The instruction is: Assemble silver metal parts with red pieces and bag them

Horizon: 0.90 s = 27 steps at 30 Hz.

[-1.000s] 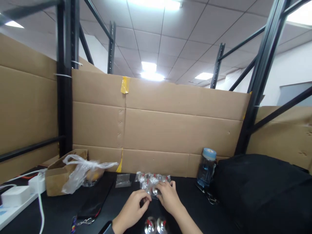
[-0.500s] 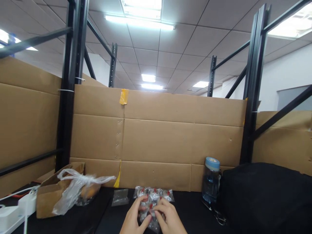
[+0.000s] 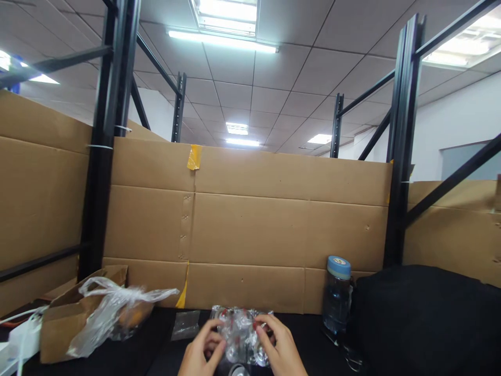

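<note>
Clear plastic packets [image 3: 238, 339] with round, shiny silvery pieces and small red bits lie in a cluster on the black table surface. At their left edge, my left hand [image 3: 201, 349] has curled fingers, with thumb and index finger apart. My right hand [image 3: 281, 347] is at the right edge, thumb and index finger closing on a clear packet by a red bit. Clear film shines between both hands, and its outline is hard to make out. A round silver-rimmed piece [image 3: 239, 370] shows at the bottom edge between my wrists.
A flat clear plastic sleeve [image 3: 185, 325] lies left of the cluster. Farther left are a tied plastic bag [image 3: 111, 313], a cardboard box [image 3: 58, 331] and a white power strip [image 3: 24, 337]. A blue-lidded bottle [image 3: 337, 295] and black bag [image 3: 426, 318] stand right. Cardboard panels [image 3: 250, 224] close off the back.
My hands have moved apart from the middle of the packets to their sides. The silver-rimmed round piece now shows at the bottom. The view has shifted slightly.
</note>
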Each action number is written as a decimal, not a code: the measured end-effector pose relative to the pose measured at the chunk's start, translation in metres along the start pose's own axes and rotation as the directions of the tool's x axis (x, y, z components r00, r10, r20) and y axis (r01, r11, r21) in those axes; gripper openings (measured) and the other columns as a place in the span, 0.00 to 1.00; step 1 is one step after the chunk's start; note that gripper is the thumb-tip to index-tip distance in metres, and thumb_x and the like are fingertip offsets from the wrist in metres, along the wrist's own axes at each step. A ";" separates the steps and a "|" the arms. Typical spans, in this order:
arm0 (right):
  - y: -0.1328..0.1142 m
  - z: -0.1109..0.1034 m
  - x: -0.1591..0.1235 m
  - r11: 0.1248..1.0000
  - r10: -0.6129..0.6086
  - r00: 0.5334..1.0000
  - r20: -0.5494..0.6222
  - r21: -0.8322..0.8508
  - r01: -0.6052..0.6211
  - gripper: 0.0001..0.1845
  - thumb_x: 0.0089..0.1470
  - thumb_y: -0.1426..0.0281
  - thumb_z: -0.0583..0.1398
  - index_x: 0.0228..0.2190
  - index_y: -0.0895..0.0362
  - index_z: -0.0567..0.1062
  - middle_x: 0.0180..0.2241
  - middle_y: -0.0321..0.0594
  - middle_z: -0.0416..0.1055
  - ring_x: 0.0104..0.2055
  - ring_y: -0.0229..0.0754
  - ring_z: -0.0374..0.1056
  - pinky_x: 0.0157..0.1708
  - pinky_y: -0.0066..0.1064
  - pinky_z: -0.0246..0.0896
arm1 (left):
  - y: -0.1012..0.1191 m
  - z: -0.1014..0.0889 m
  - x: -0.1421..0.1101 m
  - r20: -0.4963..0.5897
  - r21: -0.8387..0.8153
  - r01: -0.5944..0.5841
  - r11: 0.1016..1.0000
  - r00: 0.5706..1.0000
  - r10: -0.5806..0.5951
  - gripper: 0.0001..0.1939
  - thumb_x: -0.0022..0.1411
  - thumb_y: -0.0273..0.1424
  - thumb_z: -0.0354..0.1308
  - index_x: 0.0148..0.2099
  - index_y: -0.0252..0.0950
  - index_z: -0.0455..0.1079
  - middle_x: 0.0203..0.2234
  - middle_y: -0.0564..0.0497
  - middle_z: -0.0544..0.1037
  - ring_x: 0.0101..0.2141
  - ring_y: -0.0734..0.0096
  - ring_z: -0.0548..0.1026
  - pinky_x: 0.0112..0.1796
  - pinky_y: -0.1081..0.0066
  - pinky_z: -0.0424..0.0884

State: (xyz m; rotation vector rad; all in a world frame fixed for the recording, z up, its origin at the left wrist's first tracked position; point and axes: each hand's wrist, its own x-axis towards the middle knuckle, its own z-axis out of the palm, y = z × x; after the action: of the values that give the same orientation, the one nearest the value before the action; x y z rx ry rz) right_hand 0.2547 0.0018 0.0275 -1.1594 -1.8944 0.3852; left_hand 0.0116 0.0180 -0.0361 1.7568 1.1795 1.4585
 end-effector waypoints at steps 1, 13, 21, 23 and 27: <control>0.005 -0.002 -0.001 0.995 0.019 0.999 0.030 -0.103 -0.016 0.14 0.58 0.63 0.60 0.45 0.49 0.79 0.49 0.45 0.77 0.50 0.51 0.73 0.49 0.36 0.66 | 0.000 -0.010 0.003 -0.081 -0.007 0.019 1.000 0.997 -0.019 0.30 0.59 0.58 0.56 0.51 0.40 0.66 0.30 0.48 0.82 0.31 0.63 0.81 0.36 0.69 0.75; 0.035 -0.006 -0.017 0.914 0.233 0.964 0.127 -0.368 -0.172 0.21 0.48 0.71 0.64 0.46 0.48 0.81 0.45 0.44 0.79 0.50 0.51 0.75 0.51 0.35 0.64 | -0.016 -0.052 0.013 -0.423 0.570 0.213 0.794 0.904 0.061 0.18 0.61 0.36 0.50 0.52 0.39 0.69 0.53 0.41 0.73 0.50 0.48 0.73 0.46 0.51 0.71; 0.014 -0.013 -0.010 0.885 0.245 0.968 0.054 -0.420 -0.201 0.17 0.63 0.70 0.52 0.40 0.51 0.81 0.40 0.46 0.80 0.44 0.51 0.77 0.42 0.34 0.64 | 0.012 -0.020 0.000 -0.022 0.482 -0.197 0.854 0.971 0.237 0.12 0.61 0.35 0.56 0.46 0.43 0.76 0.50 0.44 0.76 0.52 0.53 0.74 0.51 0.55 0.72; 0.009 -0.017 -0.009 0.880 0.240 0.970 0.043 -0.432 -0.199 0.17 0.63 0.70 0.51 0.39 0.51 0.80 0.40 0.46 0.79 0.44 0.50 0.76 0.40 0.33 0.63 | 0.016 -0.016 -0.004 0.041 0.460 -0.229 0.858 0.971 0.237 0.11 0.62 0.35 0.56 0.45 0.43 0.76 0.49 0.44 0.77 0.52 0.53 0.75 0.52 0.55 0.72; 0.001 -0.018 -0.006 0.955 0.121 0.991 0.065 -0.280 -0.098 0.17 0.65 0.68 0.50 0.35 0.53 0.79 0.40 0.44 0.77 0.43 0.47 0.74 0.40 0.32 0.62 | 0.022 -0.014 -0.007 0.078 0.401 -0.239 0.885 0.971 0.227 0.12 0.66 0.39 0.55 0.45 0.43 0.77 0.49 0.44 0.78 0.52 0.54 0.75 0.51 0.58 0.73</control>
State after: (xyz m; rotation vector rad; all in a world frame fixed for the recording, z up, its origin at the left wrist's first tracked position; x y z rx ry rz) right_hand 0.2713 -0.0054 0.0344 -1.4577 -2.0053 0.2347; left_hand 0.0041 -0.0001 -0.0169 2.2630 1.3717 1.3811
